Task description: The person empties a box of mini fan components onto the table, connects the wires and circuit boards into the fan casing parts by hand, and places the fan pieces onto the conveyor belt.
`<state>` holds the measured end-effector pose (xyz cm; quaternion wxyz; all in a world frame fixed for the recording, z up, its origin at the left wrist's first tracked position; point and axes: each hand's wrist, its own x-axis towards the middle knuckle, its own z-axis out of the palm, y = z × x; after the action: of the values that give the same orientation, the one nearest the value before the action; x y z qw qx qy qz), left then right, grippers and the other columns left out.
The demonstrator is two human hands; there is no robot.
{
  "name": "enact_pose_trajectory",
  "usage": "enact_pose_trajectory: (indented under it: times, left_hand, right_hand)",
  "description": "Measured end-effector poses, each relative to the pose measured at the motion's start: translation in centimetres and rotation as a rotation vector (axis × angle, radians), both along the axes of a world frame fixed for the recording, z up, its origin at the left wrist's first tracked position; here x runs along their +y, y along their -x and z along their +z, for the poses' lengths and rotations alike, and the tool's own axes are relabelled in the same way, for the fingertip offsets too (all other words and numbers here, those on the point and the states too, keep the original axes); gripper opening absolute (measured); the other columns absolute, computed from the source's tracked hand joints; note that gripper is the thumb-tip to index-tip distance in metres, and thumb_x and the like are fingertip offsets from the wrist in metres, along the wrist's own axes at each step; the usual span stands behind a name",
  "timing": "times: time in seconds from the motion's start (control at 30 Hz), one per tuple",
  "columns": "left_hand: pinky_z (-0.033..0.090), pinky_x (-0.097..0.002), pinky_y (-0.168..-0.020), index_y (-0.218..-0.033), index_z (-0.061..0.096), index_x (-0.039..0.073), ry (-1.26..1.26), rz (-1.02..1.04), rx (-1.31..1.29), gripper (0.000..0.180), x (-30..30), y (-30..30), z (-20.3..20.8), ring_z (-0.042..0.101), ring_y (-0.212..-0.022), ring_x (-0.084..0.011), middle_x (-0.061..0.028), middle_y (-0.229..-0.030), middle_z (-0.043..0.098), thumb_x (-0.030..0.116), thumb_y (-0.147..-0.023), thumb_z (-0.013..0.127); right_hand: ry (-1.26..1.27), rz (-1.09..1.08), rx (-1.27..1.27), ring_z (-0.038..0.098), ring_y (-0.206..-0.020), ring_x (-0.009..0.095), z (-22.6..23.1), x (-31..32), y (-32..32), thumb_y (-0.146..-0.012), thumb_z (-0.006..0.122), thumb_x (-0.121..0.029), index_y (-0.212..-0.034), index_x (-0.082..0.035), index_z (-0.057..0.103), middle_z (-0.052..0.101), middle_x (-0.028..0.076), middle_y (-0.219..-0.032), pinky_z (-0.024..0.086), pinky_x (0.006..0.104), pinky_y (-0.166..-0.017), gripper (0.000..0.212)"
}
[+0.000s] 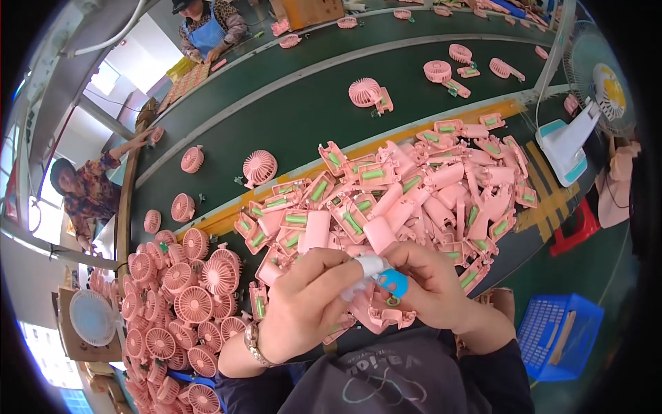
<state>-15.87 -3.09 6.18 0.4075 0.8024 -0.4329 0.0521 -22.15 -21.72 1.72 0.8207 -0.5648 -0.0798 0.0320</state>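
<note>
My left hand (307,293) and my right hand (433,284) meet in front of my chest, fingers pinched together. White wrapping (371,265) covers a fingertip between them, and a blue finger guard (393,283) sits on my right hand. What they pinch is mostly hidden. Just under the fingers is a pink plastic shell (392,316) with a small green ring; whether it is gripped I cannot tell. Beyond my hands spreads a heap of pink handle shells (448,176), several holding green cylinders. Left of my left hand, round pink fan heads (194,304) are piled up.
A dark green conveyor belt (303,96) carries scattered pink fan parts behind a yellow-taped edge. Two people work across the belt and at its left end. A white desk fan (569,141) stands right; a blue basket (562,338) and red stool (578,228) are below.
</note>
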Motion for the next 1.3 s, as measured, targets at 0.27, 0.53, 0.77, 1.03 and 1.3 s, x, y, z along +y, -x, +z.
enact_pose_trajectory:
  times: [0.27, 0.53, 0.77, 1.03, 1.3]
  left_hand:
    - [0.050, -0.0324, -0.057, -0.100, 0.061, 0.003, -0.139, 0.023, 0.059, 0.027, 0.4, 0.8, -0.9, 0.061, -0.066, -0.0243, -0.0109, -0.080, 0.060, -0.001, -0.075, 0.070]
    - [0.053, -0.0321, -0.063, -0.113, 0.058, 0.002, 0.024, 0.192, 0.361, 0.027, -0.2, 0.9, -2.5, 0.066, -0.071, -0.0245, -0.0131, -0.089, 0.065, 0.000, -0.087, 0.062]
    - [0.052, -0.0311, -0.062, -0.112, 0.057, 0.003, -0.044, 0.019, 0.262, 0.033, 0.0, 0.8, -2.5, 0.067, -0.072, -0.0248, -0.0120, -0.087, 0.066, 0.002, -0.081, 0.068]
    - [0.051, -0.0340, -0.056, -0.099, 0.058, 0.002, -0.041, 0.044, 0.252, 0.023, 0.3, 0.1, -2.4, 0.064, -0.062, -0.0271, -0.0109, -0.076, 0.063, -0.004, -0.078, 0.064]
    - [0.052, -0.0354, -0.054, -0.098, 0.058, -0.001, 0.006, -0.122, 0.022, 0.030, 1.0, -1.3, -2.7, 0.064, -0.064, -0.0295, -0.0134, -0.080, 0.063, -0.006, -0.069, 0.065]
  right_hand:
    - [0.020, 0.073, 0.050, 0.055, -0.075, 0.004, -1.3, -0.8, -0.7, -0.087, 0.064, 0.000, -0.095, 0.001, 0.057, 0.058, 0.003, -0.091, 0.046, 0.0192, -0.062, 0.011]
    - [0.274, -0.072, -0.096, 0.057, -0.083, 0.013, -1.3, -1.3, -0.5, -0.084, 0.065, 0.001, -0.097, 0.001, 0.060, 0.058, 0.010, -0.098, 0.050, 0.0246, -0.065, 0.014]
    - [0.205, -0.100, -0.019, 0.055, -0.080, 0.015, -1.6, -1.0, -0.4, -0.086, 0.065, -0.004, -0.096, 0.000, 0.060, 0.058, 0.009, -0.093, 0.047, 0.0245, -0.062, 0.012]
    - [0.537, -0.138, -0.189, 0.054, -0.078, 0.022, -0.2, -1.5, -1.3, -0.082, 0.068, -0.007, -0.088, -0.003, 0.060, 0.059, 0.008, -0.088, 0.044, 0.0311, -0.069, 0.011]
    - [0.661, -0.009, -0.231, 0.053, -0.077, 0.018, 0.5, -2.3, -2.4, -0.077, 0.071, -0.004, -0.083, -0.003, 0.059, 0.058, 0.005, -0.083, 0.040, 0.0287, -0.065, 0.013]
